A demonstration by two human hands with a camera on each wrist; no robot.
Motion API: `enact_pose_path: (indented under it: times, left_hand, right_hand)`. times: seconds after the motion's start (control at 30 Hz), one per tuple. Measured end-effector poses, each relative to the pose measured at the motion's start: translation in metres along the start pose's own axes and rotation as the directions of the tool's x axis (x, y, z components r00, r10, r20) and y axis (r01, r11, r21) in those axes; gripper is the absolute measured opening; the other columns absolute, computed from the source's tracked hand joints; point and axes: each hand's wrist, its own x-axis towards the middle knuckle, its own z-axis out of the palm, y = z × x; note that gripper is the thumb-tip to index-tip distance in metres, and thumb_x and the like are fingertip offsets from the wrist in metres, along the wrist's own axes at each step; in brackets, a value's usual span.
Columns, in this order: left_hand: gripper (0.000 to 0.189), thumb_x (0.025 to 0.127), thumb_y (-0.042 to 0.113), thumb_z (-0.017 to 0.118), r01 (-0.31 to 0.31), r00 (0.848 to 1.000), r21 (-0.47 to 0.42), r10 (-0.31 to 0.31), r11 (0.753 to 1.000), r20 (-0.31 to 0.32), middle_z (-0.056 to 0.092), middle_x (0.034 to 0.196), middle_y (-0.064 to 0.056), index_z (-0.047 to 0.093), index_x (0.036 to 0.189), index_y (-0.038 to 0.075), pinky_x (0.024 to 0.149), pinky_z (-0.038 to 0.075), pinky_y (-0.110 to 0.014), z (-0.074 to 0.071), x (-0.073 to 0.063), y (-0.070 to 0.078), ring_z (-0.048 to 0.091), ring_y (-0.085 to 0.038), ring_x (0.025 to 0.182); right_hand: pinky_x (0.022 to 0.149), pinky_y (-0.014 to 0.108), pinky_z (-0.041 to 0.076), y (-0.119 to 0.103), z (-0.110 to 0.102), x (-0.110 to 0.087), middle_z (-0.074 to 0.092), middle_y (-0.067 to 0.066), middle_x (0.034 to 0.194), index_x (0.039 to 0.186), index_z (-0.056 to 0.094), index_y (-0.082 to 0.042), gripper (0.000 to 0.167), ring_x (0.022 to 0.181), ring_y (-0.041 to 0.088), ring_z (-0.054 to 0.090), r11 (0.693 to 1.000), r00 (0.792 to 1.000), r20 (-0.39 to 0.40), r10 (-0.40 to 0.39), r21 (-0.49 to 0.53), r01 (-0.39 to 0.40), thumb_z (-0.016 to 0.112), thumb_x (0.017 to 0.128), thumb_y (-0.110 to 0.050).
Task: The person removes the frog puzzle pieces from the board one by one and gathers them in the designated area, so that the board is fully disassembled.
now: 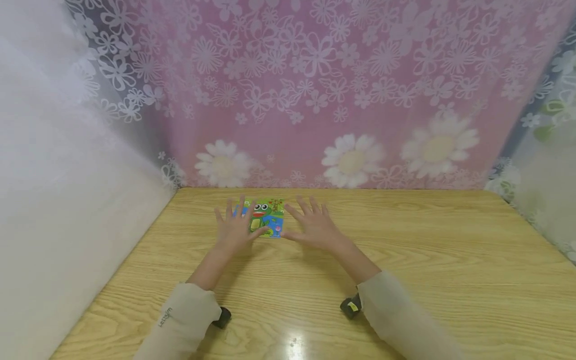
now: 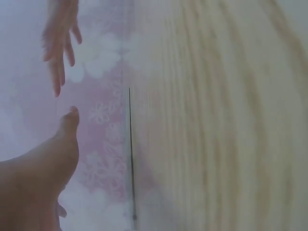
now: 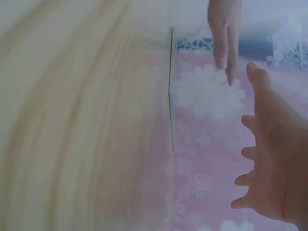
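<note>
A flat picture board (image 1: 273,226) with a green frog, blue water and a small fruit tree lies on the wooden table near its far edge. Over its left part hovers my left hand (image 1: 236,232), fingers spread and straight, hiding some of the picture. My right hand (image 1: 317,230) is at the board's right edge, fingers also spread, holding nothing. Both wrist views show the board edge-on as a thin dark-lined strip (image 2: 130,159), with the hands raised above the table surface. In the right wrist view a slight bend shows along that strip (image 3: 170,91).
The wood-grain table (image 1: 427,250) stretches around the board. Behind it hangs a pink flowered curtain (image 1: 288,125), with a white cloth (image 1: 67,175) along the left and another flowered cloth (image 1: 540,185) on the right. Dark wrist cameras (image 1: 351,306) sit at both sleeves.
</note>
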Motion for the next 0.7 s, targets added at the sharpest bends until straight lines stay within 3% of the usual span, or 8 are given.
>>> enact_pose_path:
  times: [0.2,0.5,0.7]
  left_hand:
    - [0.082,0.089,0.062,0.038,-0.006,1.0,-0.035,0.006,0.999,-0.017,0.006,0.151,-0.018,0.012,0.149,0.013,0.1,-0.004,-0.062,0.017,-0.001,-0.025,-0.004,-0.042,0.133]
    - [0.079,0.09,0.058,0.043,-0.029,0.998,-0.118,0.023,0.993,-0.051,0.01,0.149,-0.021,0.02,0.147,0.009,0.103,0.003,-0.06,0.031,0.0,-0.044,0.004,-0.044,0.133]
    - [0.078,0.09,0.058,0.041,-0.02,1.0,-0.156,0.02,0.988,-0.004,0.011,0.149,-0.021,0.019,0.148,0.01,0.103,0.006,-0.059,0.038,0.002,-0.053,0.008,-0.045,0.133]
  right_hand:
    - [0.101,0.061,0.01,-0.003,0.021,0.014,0.011,0.011,0.151,0.146,0.027,-0.025,0.074,0.134,0.042,0.006,0.999,1.0,-0.001,-0.018,0.045,0.018,0.048,0.085,-0.062]
    - [0.102,0.06,0.011,-0.004,0.047,0.028,0.016,0.016,0.149,0.146,0.029,-0.019,0.075,0.132,0.045,0.013,0.995,1.0,-0.002,-0.025,0.101,0.025,0.044,0.086,-0.063]
    - [0.101,0.061,0.011,-0.001,0.06,0.037,0.022,0.017,0.148,0.144,0.033,-0.019,0.072,0.132,0.044,0.013,0.995,1.0,0.03,-0.011,0.101,0.008,0.044,0.087,-0.062]
